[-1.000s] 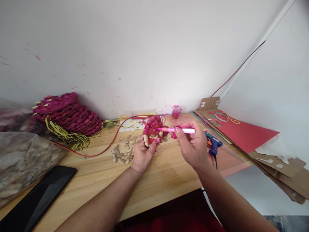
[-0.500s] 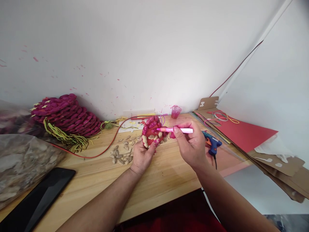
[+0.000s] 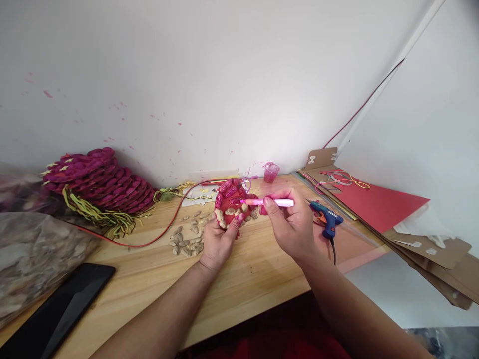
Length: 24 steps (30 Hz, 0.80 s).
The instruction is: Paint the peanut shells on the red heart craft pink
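Peanut disc point(image 3: 225, 205) looks part-coloured, upper nuts point(image 3: 225, 186) pink, lower nuts point(image 3: 220, 218) bare; my left hand point(image 3: 218, 243) clasps it, right hand's point(image 3: 290, 224) fingers point(image 3: 274, 212) pinching the brush point(image 3: 284, 203).

White walls point(image 3: 224, 80), wooden table point(image 3: 243, 274), perhaps pale floor point(image 3: 381, 294)
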Tool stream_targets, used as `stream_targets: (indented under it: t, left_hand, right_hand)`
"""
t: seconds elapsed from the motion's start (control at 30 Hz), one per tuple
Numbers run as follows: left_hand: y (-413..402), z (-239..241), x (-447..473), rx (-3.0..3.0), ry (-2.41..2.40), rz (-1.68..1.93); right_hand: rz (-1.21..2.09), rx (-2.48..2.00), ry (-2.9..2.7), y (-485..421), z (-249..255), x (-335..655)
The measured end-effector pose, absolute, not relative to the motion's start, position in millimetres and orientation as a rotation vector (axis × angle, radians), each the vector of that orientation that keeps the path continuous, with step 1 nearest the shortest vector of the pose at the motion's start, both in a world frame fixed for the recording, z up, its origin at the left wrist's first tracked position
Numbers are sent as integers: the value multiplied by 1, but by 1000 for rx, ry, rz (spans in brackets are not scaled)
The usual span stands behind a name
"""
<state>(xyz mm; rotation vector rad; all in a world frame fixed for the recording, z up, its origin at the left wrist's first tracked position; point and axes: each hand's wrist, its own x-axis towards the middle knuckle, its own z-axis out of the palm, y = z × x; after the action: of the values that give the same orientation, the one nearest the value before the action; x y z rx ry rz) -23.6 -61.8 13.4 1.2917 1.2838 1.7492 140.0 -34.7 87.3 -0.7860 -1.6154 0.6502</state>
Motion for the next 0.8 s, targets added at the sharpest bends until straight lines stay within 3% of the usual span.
stream_targets:
  t: [0.8]
  left_hand:
    - [-57,8,-28,1449,1370,1807]
  right_hand:
    - [743,-731,-1618,-46,99,137]
